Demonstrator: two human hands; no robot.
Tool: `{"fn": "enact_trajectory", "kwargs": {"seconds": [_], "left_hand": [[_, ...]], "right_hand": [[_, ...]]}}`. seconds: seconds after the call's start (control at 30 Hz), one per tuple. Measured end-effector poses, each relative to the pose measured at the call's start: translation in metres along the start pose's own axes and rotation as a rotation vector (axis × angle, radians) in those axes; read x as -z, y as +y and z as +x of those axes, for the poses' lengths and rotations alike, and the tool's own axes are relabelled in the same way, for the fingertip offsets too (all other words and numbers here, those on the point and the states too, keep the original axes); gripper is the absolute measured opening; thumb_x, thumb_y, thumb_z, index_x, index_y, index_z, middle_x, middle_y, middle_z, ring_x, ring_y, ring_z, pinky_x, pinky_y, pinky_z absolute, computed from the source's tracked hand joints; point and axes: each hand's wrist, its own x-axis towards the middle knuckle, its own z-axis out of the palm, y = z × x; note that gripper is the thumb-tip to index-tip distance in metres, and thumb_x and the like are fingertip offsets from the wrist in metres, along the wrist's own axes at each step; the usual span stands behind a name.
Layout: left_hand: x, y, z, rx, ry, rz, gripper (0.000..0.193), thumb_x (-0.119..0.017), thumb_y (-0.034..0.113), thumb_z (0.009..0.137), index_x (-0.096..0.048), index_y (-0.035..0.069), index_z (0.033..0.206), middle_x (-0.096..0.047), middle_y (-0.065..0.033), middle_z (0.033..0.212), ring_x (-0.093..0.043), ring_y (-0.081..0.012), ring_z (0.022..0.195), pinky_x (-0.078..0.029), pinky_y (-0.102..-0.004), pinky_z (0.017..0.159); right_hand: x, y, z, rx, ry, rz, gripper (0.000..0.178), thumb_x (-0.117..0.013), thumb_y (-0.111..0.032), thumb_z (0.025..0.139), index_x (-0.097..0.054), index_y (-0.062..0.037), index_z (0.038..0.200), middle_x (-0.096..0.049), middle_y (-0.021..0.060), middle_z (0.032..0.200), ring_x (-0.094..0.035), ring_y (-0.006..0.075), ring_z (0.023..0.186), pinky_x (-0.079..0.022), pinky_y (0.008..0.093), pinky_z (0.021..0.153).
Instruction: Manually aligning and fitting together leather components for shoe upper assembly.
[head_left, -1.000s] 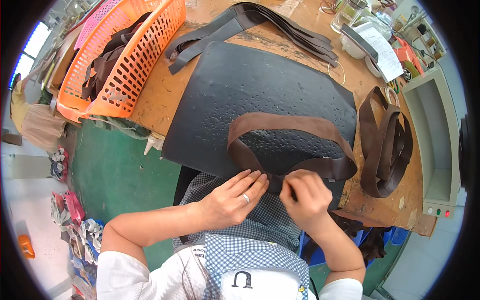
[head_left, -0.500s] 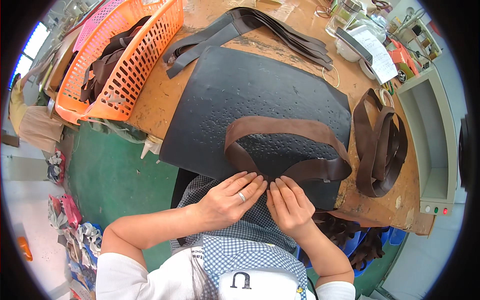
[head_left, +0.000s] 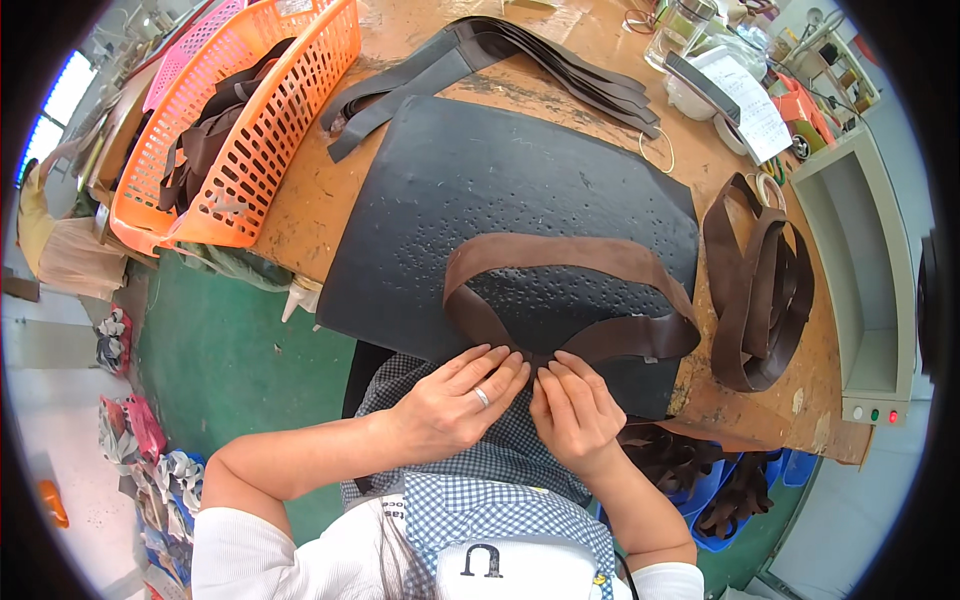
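A wide brown strap [head_left: 570, 252] curves in a loop over a black mat [head_left: 480, 160] pitted with small holes. Its near part runs to my fingers at the mat's front edge. My left hand [head_left: 455, 402], with a ring on one finger, pinches the strap from the left. Close beside it, my right hand [head_left: 578, 408] pinches the strap from the right. The fingertips nearly meet, and they hide the bit of strap between them. Across the mat, the loop's right end bends back near a small pale mark.
An orange basket [head_left: 270, 140] of dark straps stands at the left. Flat dark straps [head_left: 500, 40] lie behind the mat. A coiled brown strap [head_left: 760, 300] lies right, beside a grey metal housing [head_left: 870, 280]. Blue bins [head_left: 715, 500] of brown pieces sit below the table [head_left: 790, 430].
The whole view has shifted slightly. Both hands keep their pinch on the strap, and the loop lies almost as before.
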Motion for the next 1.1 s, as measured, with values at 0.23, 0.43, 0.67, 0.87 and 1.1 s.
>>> {"fn": "enact_trajectory", "kwargs": {"seconds": [0.23,0.43,0.67,0.87,1.1], "left_hand": [[0.0,-0.001,-0.001,0.009,-0.008,-0.016,0.045,-0.061,0.01,0.075,-0.067,-0.003,0.118,-0.063,-0.0136,0.122,-0.063,-0.028,0.114,-0.053,-0.0407,0.101],[0.0,0.0,-0.002,-0.024,-0.013,-0.01,0.044,-0.061,0.009,0.075,-0.068,-0.003,0.117,-0.063,-0.0146,0.123,-0.063,-0.0292,0.114,-0.053,-0.0414,0.101],[0.001,-0.005,-0.004,0.003,0.039,-0.121,0.042,-0.063,0.003,0.073,-0.068,-0.005,0.114,-0.067,-0.0174,0.114,-0.065,-0.0306,0.111,-0.054,-0.0415,0.098],[0.004,0.002,0.008,0.153,0.052,-0.215,0.046,-0.069,0.002,0.073,-0.064,-0.004,0.118,-0.065,-0.0153,0.119,-0.063,-0.0292,0.112,-0.05,-0.0453,0.1],[0.017,-0.02,0.032,0.074,0.035,-0.205,0.045,-0.078,0.006,0.071,-0.067,0.004,0.115,-0.068,-0.0107,0.106,-0.066,-0.0276,0.096,-0.051,-0.0453,0.097]], "right_hand": [[0.002,0.002,0.002,-0.008,-0.03,0.025,0.024,-0.074,0.001,0.069,-0.072,0.0035,0.094,-0.068,0.0112,0.095,-0.069,0.027,0.092,-0.059,0.0316,0.075],[-0.002,0.0,-0.002,0.048,-0.01,-0.058,0.019,-0.072,-0.003,0.073,-0.073,0.0025,0.091,-0.068,0.0103,0.094,-0.069,0.0255,0.093,-0.059,0.0307,0.075],[0.006,-0.003,-0.001,0.015,-0.084,-0.014,0.027,-0.075,-0.003,0.071,-0.072,0.0044,0.097,-0.067,0.0135,0.101,-0.068,0.0292,0.097,-0.058,0.0326,0.08],[0.014,0.004,-0.007,0.059,-0.166,0.039,0.035,-0.075,-0.005,0.073,-0.072,0.0015,0.108,-0.065,0.0148,0.109,-0.066,0.0311,0.103,-0.058,0.0359,0.086],[0.04,0.02,0.026,-0.137,-0.215,0.423,0.044,-0.078,-0.001,0.07,-0.068,-0.0044,0.113,-0.066,0.0138,0.113,-0.067,0.0316,0.104,-0.054,0.0422,0.092]]}}
